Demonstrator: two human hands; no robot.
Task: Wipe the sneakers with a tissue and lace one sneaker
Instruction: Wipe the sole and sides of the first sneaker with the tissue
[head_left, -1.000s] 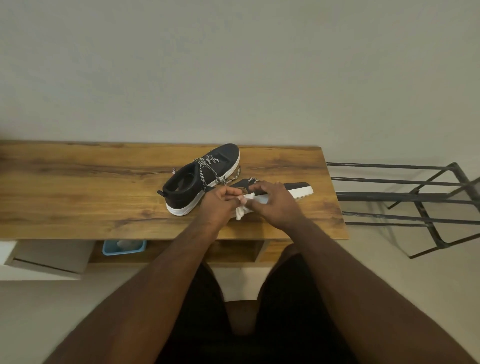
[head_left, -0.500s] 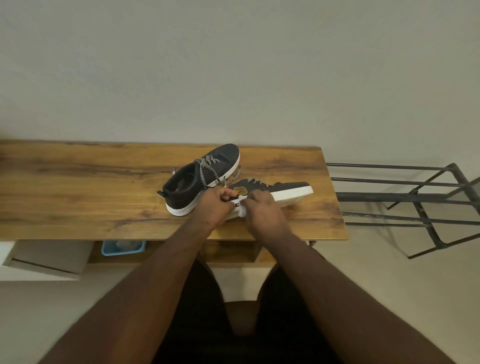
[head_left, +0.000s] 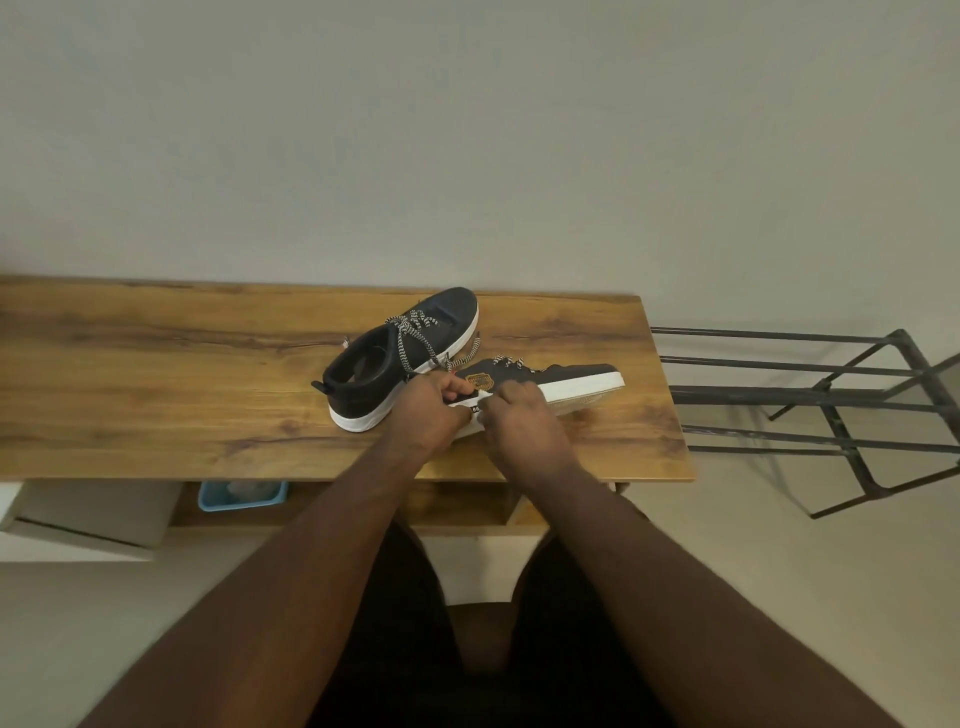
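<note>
Two black sneakers with white soles lie on a wooden table. The far sneaker stands upright, its speckled laces loose. The near sneaker lies tipped on its side, toe pointing right, with a gold badge showing. My left hand grips this sneaker at its heel end. My right hand is closed against the white sole near the heel; only a sliver of white tissue shows by its fingers, the rest is hidden under the hand.
A black metal rack stands on the floor to the right of the table. Under the table sit a blue tray and a white box. My legs are below the table's front edge.
My right hand slid left along the near sneaker's sole toward the heel, uncovering the toe and side. The tissue, visible before, is now mostly hidden. The left hand stayed put.
</note>
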